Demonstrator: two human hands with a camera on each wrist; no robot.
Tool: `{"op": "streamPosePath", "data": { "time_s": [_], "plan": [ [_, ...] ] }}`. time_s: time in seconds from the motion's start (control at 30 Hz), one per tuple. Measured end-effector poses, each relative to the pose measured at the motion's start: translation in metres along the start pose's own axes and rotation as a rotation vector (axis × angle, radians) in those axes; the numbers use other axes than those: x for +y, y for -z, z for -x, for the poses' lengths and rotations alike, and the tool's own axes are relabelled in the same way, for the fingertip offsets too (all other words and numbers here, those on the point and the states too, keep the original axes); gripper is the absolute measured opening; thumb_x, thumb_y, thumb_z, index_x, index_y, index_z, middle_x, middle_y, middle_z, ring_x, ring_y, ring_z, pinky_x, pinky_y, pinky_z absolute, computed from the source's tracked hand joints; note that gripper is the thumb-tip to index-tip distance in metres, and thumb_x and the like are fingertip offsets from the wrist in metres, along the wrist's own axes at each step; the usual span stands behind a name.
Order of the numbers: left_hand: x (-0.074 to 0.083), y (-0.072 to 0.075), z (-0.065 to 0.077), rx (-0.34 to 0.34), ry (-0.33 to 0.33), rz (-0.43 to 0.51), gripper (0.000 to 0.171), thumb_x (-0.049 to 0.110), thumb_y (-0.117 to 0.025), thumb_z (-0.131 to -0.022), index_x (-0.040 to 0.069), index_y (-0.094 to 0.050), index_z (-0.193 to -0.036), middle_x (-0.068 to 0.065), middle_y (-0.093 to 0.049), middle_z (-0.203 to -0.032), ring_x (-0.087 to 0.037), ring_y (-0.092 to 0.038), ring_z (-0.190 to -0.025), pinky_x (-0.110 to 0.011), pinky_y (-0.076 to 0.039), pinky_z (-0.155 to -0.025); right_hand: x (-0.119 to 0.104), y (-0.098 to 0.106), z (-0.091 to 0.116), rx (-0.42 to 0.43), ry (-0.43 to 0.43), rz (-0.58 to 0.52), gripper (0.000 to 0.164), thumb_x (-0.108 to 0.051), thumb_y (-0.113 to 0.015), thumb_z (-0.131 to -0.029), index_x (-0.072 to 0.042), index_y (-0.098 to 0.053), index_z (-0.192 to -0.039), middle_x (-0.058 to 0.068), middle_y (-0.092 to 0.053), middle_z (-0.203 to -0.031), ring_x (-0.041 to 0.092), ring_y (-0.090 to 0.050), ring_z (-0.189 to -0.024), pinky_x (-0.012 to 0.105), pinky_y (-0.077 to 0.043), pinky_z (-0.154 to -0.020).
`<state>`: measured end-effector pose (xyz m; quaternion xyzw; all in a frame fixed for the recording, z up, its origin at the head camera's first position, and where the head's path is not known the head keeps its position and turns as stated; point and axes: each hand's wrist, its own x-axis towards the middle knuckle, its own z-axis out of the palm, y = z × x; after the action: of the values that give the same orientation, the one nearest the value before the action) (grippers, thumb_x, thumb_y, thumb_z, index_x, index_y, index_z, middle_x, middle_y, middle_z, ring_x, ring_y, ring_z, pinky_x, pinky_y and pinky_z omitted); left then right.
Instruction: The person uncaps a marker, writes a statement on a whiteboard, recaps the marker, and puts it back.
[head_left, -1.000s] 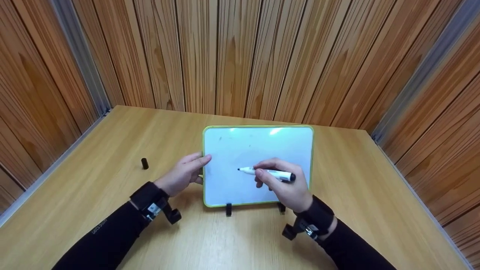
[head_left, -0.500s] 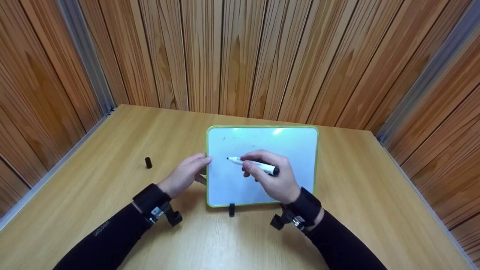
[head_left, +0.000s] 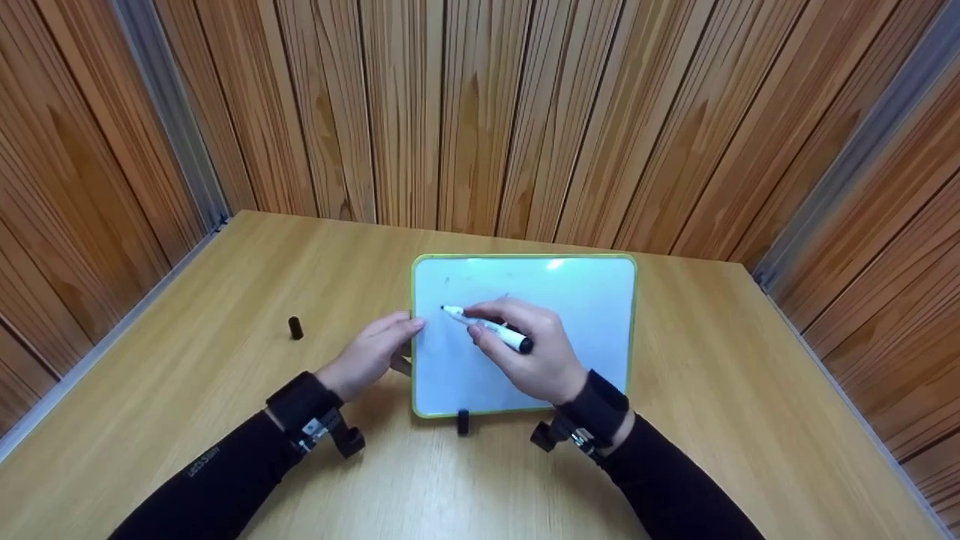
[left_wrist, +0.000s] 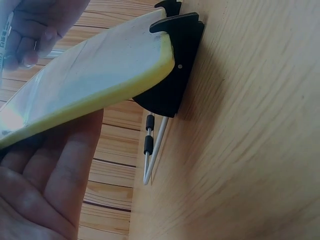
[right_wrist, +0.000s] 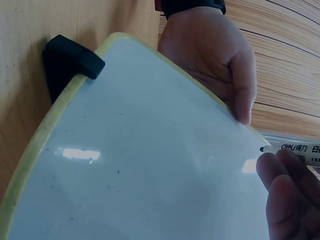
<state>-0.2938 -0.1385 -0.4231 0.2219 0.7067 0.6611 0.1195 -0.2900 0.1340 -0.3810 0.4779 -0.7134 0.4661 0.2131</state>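
A small whiteboard with a yellow-green rim leans on a black stand, faint dark specks on its face. My left hand grips its left edge, thumb at the front rim and fingers behind, as the left wrist view shows. In my right hand a white whiteboard marker is pinched between thumb and fingers. Its uncapped black tip points left and overlaps the upper left of the board. The marker's back end is black. In the right wrist view the marker's printed barrel shows beyond the fingertips.
A black marker cap stands on the wooden table, left of my left hand. Behind the board the stand has a white wire leg. Wood-panelled walls enclose the table at the back and sides.
My right hand has moved left and a little up across the board with the marker, bringing the tip near the left edge. My left hand keeps its hold on the board.
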Motion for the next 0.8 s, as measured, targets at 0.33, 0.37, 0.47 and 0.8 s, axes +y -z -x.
{"op": "streamPosePath", "data": {
  "time_s": [0.33,0.37,0.47,0.8],
  "plan": [
    [0.0002,-0.0007,0.0016,-0.002,0.006,-0.008,0.053,0.03,-0.04,-0.121,-0.014,-0.052,-0.149,-0.03,-0.072,-0.138,-0.035,-0.077,-0.114,-0.039,-0.066,-0.087,0.0014,0.0015,0.0012,-0.007,-0.013,-0.005,0.02,0.006,-0.072,-0.104,0.005,-0.078,-0.123,0.018,-0.081,-0.109,0.027,-0.08,-0.094,0.03,-0.066,-0.08],
    [-0.0001,-0.0008,0.0017,-0.005,0.002,-0.007,0.053,0.029,-0.04,-0.121,-0.014,-0.052,-0.149,-0.03,-0.071,-0.138,-0.035,-0.078,-0.114,-0.039,-0.066,-0.087,0.0013,0.0014,0.0013,-0.01,-0.016,-0.006,0.02,0.005,-0.071,-0.104,0.005,-0.078,-0.123,0.018,-0.081,-0.109,0.027,-0.08,-0.094,0.03,-0.066,-0.08],
    [-0.0004,-0.0013,0.0022,-0.009,-0.006,-0.007,0.053,0.029,-0.041,-0.121,-0.014,-0.053,-0.148,-0.03,-0.072,-0.137,-0.034,-0.078,-0.113,-0.038,-0.066,-0.085,0.0007,0.0011,0.0015,-0.017,-0.029,-0.007,0.02,0.004,-0.071,-0.106,0.005,-0.078,-0.125,0.018,-0.081,-0.11,0.029,-0.08,-0.095,0.032,-0.066,-0.081],
    [0.0004,-0.0033,0.0017,0.002,-0.018,0.019,0.047,0.023,-0.045,-0.12,-0.016,-0.053,-0.147,-0.029,-0.074,-0.133,-0.026,-0.079,-0.108,-0.036,-0.067,-0.083,0.0012,0.0013,0.0032,-0.027,-0.063,0.002,0.021,0.001,-0.07,-0.107,0.003,-0.077,-0.128,0.017,-0.081,-0.112,0.03,-0.08,-0.097,0.032,-0.067,-0.083]
  ]
}}
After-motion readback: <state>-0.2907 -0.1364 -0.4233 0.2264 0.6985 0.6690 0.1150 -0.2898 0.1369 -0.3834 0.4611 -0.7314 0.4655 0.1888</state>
